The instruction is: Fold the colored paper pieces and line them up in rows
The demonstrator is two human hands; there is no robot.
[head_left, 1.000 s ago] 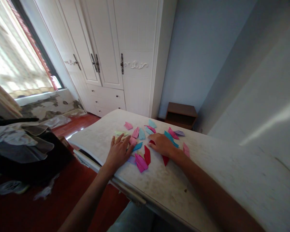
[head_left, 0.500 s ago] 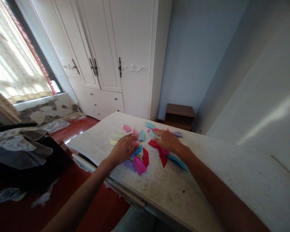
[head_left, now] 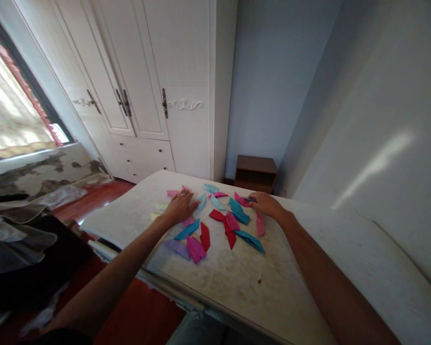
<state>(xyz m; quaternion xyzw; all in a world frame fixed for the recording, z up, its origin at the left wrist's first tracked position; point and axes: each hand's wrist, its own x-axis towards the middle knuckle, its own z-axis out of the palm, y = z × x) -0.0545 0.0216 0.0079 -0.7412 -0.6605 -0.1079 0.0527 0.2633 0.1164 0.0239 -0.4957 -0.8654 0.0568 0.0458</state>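
Many small folded paper pieces lie spread over the pale table (head_left: 230, 282). My left hand (head_left: 179, 208) rests at the left of the group, fingers spread, over a pink folded paper piece (head_left: 172, 193). At the right end of the group, my right hand (head_left: 268, 205) has its fingertips closed at a purple folded paper piece (head_left: 250, 199), which they partly hide. Under that wrist lies a salmon-pink piece (head_left: 260, 225). Between the hands are a red piece (head_left: 218, 215), a teal piece (head_left: 240, 217) and a light-blue piece (head_left: 217, 203). Nearer me lies a magenta piece (head_left: 196, 249).
A white wardrobe (head_left: 187, 139) stands behind the table, with a low brown cabinet (head_left: 256, 165) to its right. A pale wall (head_left: 373, 120) borders the right side. Dark items with cloth (head_left: 10, 230) are at the left. The table's front edge (head_left: 187, 299) is close to me.
My right hand has moved right, from the light-blue piece to the purple one, uncovering teal and pink pieces. My left hand has shifted slightly away from me. The view has turned a little right.
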